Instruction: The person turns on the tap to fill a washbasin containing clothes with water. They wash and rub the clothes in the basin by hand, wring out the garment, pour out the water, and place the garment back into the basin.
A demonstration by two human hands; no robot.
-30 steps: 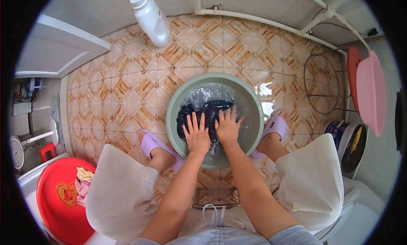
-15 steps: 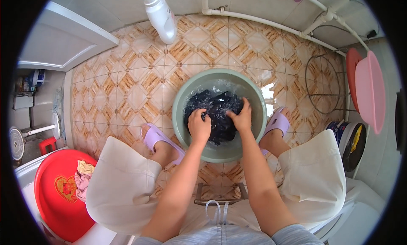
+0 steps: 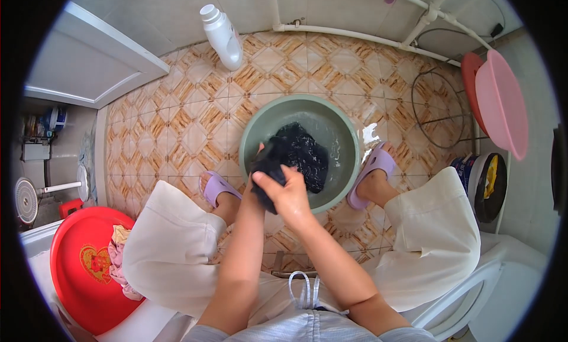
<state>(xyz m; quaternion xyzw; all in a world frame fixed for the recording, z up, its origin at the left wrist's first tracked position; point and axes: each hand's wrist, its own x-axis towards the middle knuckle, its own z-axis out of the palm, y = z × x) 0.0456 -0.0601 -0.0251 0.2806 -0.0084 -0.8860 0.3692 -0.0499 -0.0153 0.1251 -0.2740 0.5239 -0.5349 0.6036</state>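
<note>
A wet, dark navy or black cloth (image 3: 305,155) lies bunched in a round grey-green basin (image 3: 349,126) on the floor between my feet. One end of it is lifted at the basin's near left rim. My right hand (image 3: 288,191) is closed on this bunch from above, thumb to the left. My left hand (image 3: 261,147) is mostly hidden beneath the cloth; only a fingertip and the wrist show, and it grips the same bunch. Shallow water with some suds shows in the basin.
A white bottle (image 3: 223,40) stands by the far wall. At left, a red basin (image 3: 71,253) holds pink and yellow cloth (image 3: 121,259). Pink (image 3: 503,102) and red basins lean at right, near a wire ring stand (image 3: 417,114) and a dark bucket (image 3: 488,188).
Both hands were spread on the cloth in the basin. Now they have come together at the near left rim, raising one end of the cloth. The view has shifted slightly.
</note>
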